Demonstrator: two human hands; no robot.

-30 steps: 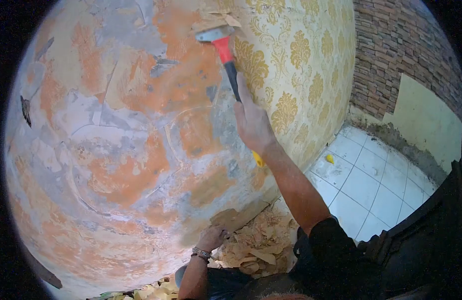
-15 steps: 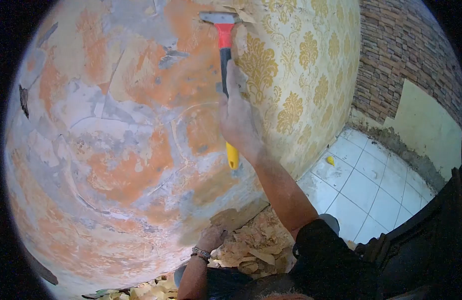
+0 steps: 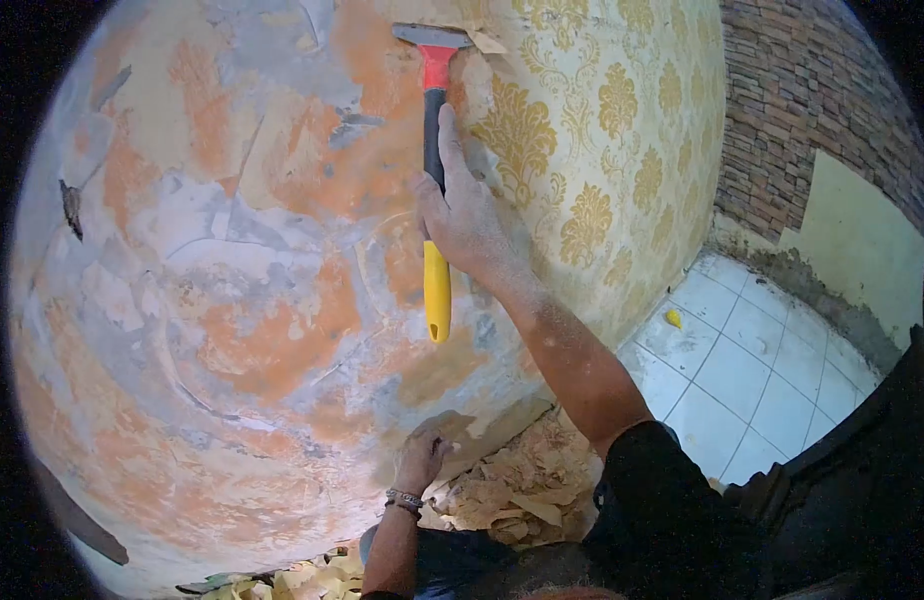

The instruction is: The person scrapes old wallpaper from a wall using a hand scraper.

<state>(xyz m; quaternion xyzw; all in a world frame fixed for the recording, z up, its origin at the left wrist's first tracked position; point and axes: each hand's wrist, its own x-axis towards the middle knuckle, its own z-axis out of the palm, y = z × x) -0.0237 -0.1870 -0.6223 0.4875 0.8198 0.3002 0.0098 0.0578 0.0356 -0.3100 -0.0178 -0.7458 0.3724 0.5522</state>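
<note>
My right hand (image 3: 467, 215), dusty and with its fingers wrapped round the handle, holds a long scraper (image 3: 437, 290). The scraper has a yellow end, a black middle and a red neck. Its wide metal blade lies against the wall at the top, by a torn edge of the gold-patterned wallpaper (image 3: 587, 110). Low down, my left hand (image 3: 422, 458), with bracelets at the wrist, is by the bare wall (image 3: 282, 340); its fingers are curled and I cannot make out anything in them.
Torn paper scraps (image 3: 522, 490) lie in a heap at the wall's foot. White floor tiles (image 3: 722, 375) with a small yellow object (image 3: 673, 318) are on the right. Behind them stands a brick-patterned wall (image 3: 802, 110). Something dark (image 3: 862, 450) fills the lower right.
My right hand and the scraper's handle have shifted a little left, and the scraper stands more upright. My left hand has risen slightly along the wall. The view has moved slightly.
</note>
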